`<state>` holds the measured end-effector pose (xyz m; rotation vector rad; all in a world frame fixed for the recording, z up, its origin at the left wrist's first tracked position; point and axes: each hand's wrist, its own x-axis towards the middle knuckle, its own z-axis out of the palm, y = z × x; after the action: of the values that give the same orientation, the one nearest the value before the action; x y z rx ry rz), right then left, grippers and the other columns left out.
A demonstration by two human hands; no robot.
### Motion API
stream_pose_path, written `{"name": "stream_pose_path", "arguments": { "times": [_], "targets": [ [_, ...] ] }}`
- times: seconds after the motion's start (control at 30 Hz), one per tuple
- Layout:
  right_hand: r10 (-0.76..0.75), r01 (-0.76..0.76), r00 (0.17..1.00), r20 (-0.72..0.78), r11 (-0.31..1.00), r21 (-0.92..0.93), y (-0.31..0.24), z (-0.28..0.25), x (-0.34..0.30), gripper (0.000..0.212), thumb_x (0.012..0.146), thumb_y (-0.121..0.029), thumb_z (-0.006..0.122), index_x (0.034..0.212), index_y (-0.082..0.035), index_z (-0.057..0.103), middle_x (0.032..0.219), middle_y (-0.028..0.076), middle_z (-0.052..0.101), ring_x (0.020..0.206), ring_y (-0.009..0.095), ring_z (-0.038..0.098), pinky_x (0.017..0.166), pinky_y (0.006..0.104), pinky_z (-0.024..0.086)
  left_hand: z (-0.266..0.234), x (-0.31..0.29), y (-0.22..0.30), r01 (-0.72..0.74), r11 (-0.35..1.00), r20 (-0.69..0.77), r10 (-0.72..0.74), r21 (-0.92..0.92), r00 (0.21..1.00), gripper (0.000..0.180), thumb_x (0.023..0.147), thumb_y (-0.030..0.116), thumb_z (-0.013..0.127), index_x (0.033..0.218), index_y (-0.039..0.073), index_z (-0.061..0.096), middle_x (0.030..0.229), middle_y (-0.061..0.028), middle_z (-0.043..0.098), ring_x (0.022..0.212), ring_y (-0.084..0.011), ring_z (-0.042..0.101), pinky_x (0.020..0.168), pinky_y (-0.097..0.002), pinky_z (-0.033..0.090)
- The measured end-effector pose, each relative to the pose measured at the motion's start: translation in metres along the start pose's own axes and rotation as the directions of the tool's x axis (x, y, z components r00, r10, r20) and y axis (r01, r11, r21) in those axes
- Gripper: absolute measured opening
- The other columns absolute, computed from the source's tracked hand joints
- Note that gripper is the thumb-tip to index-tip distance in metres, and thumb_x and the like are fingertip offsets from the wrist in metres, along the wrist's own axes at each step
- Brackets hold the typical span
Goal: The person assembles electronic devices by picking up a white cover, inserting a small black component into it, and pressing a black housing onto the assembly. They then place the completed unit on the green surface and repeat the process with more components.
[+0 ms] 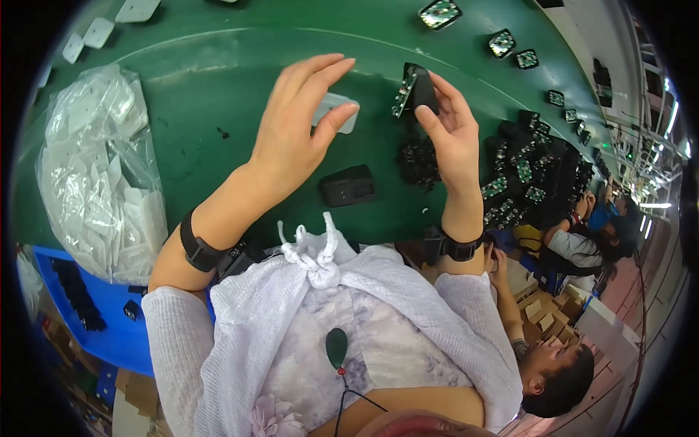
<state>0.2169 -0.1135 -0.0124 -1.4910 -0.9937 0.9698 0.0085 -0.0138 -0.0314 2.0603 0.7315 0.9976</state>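
My left hand (298,124) is raised above the green belt (211,80) and pinches a small white flat plastic piece (336,111) between thumb and fingers. My right hand (451,135) holds a black housing with a green circuit board (413,89) in it, tilted on edge, just right of the white piece. The two parts are close but apart. A black box-shaped housing (348,185) lies on the belt below my hands.
A clear bag of white plastic pieces (95,175) lies at the left. A heap of black housings with green boards (531,175) sits at the right, more spaced along the belt (502,42). A blue bin (87,306) is lower left. Other people sit at the right (582,247).
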Motion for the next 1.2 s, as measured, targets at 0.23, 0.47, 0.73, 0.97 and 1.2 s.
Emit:
{"name": "stream_pose_path", "arguments": {
  "times": [0.23,0.47,0.73,0.97,1.2],
  "targets": [
    [0.015,-0.155,0.976,0.216,0.747,0.647,-0.003,0.021,-0.024,0.063,0.092,-0.029,0.06,0.143,-0.006,0.031,0.136,0.016,0.047,0.125,0.027,0.048,0.104,0.0441,0.04,0.016,0.018,0.037,0.551,0.385,0.469,-0.292,-0.74,0.834,0.049,0.089,0.011,0.064,0.133,0.001,0.045,0.119,-0.0086,0.057,0.11,-0.0153,0.055,0.093,-0.0308,0.046],
    [-0.017,-0.187,0.962,0.272,0.685,0.704,-0.013,0.043,-0.026,0.063,0.094,-0.028,0.058,0.142,0.001,0.029,0.134,0.015,0.047,0.122,0.025,0.049,0.102,0.0434,0.041,0.002,0.011,0.046,0.473,0.441,0.337,-0.352,-0.763,0.873,0.039,0.087,0.006,0.064,0.122,0.003,0.048,0.11,-0.0053,0.059,0.102,-0.0139,0.057,0.091,-0.0306,0.047],
    [-0.027,-0.071,0.975,0.222,0.905,0.42,-0.035,0.07,-0.028,0.052,0.093,-0.001,0.05,0.14,0.004,0.028,0.127,0.016,0.047,0.109,0.021,0.056,0.084,0.0364,0.057,-0.02,-0.006,0.034,0.356,0.665,0.181,-0.319,-0.657,0.93,0.037,0.083,0.003,0.067,0.116,0.003,0.05,0.106,-0.0049,0.058,0.101,-0.0145,0.056,0.087,-0.0299,0.05],
    [-0.032,0.017,0.965,0.259,0.998,0.06,-0.033,0.057,-0.024,0.043,0.09,0.002,0.054,0.131,0.006,0.043,0.124,0.015,0.054,0.113,0.02,0.055,0.098,0.0324,0.045,-0.023,-0.014,0.023,0.454,0.609,0.249,-0.394,-0.65,0.885,0.037,0.077,0.004,0.073,0.109,0.005,0.054,0.105,-0.0033,0.058,0.1,-0.0147,0.056,0.088,-0.0308,0.048],
    [0.031,-0.233,0.886,0.463,0.893,0.386,-0.017,0.039,-0.017,0.055,0.088,-0.014,0.065,0.135,-0.001,0.039,0.129,0.018,0.051,0.109,0.026,0.058,0.085,0.0397,0.054,-0.025,-0.009,0.014,0.546,0.47,0.411,-0.364,-0.693,0.836,0.033,0.077,0.007,0.075,0.103,0.006,0.056,0.101,-0.0024,0.06,0.097,-0.0137,0.057,0.088,-0.0297,0.046]
  ]
}}
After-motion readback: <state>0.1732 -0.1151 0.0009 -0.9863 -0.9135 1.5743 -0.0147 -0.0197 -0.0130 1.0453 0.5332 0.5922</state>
